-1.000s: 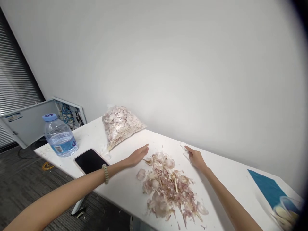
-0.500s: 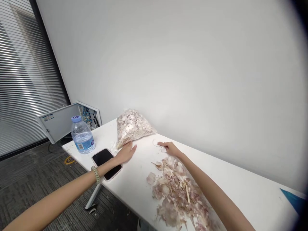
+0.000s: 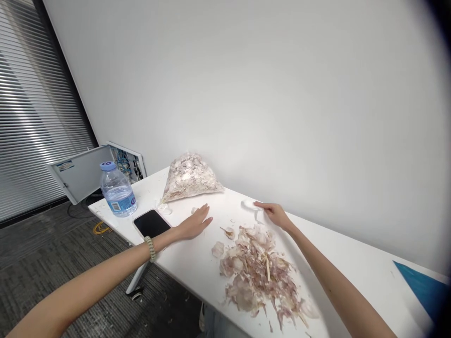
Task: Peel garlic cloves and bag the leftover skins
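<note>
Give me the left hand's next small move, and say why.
Probably slide the left hand over to the stray flake and nudge it into the pile of peels: that hand is open, the flake lies at the pile's edge on its side, and the right hand already has a thin white piece at its fingertips.

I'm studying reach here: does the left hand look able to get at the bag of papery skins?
Probably yes. The left hand is open and seems empty, and the bag of papery skins sits just beyond it, with only a pale scrap between them.
</note>
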`<state>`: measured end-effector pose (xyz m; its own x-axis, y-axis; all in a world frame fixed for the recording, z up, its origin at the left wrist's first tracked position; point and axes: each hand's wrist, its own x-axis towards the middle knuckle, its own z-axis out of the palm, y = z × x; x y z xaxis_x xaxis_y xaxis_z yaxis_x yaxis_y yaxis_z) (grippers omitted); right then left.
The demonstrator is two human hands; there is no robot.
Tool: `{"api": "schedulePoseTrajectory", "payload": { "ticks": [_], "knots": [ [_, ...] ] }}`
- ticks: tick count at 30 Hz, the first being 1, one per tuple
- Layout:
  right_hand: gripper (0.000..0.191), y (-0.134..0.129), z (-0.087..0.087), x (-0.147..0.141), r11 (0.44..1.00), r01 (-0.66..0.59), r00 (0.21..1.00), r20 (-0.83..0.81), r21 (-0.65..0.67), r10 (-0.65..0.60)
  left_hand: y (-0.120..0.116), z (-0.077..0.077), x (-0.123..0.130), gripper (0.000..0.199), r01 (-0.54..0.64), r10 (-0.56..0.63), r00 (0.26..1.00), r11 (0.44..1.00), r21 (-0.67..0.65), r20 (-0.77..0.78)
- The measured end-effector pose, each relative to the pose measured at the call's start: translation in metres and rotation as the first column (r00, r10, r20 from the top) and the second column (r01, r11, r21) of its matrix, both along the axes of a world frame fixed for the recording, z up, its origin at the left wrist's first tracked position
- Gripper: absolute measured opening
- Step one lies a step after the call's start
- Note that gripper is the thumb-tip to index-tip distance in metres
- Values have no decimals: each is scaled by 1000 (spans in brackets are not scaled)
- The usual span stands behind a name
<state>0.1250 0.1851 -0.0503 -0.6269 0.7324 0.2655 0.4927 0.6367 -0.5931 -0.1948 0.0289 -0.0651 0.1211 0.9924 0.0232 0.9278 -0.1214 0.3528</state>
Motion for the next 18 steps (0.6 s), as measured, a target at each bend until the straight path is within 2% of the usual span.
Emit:
{"api": "schedulePoseTrajectory", "payload": {
  "ticks": [1, 3, 6, 9, 12, 15, 18],
  "knots": [
    [54, 3, -1, 7, 998, 57, 998, 2, 23, -57, -1, 3, 0, 69, 26, -26, 1000, 999, 26, 3],
    [54, 8, -6, 18, 986, 154, 988, 9, 64, -154, -4, 7, -8, 64, 4, -4, 1000, 996, 87, -5],
    [55, 9, -14, 27, 966, 236, 971, 22, 108, -240, -5, 11, -35, 58, -144, 150, 988, 980, 138, -34],
    [57, 6, -17, 25, 958, 251, 966, 34, 139, -258, -1, 9, -61, 60, -312, 324, 942, 942, 126, -89],
    [57, 3, -15, 17, 963, 214, 973, 50, 162, -225, 9, 4, -71, 74, -433, 442, 889, 896, 93, -120],
    [59, -1, -12, 13, 968, 172, 980, 68, 182, -187, 16, -2, -65, 79, -441, 443, 890, 896, 43, -111],
    [60, -3, -12, 19, 965, 173, 978, 79, 196, -191, 13, -6, -50, 79, -352, 351, 934, 936, -2, -71]
  ]
}}
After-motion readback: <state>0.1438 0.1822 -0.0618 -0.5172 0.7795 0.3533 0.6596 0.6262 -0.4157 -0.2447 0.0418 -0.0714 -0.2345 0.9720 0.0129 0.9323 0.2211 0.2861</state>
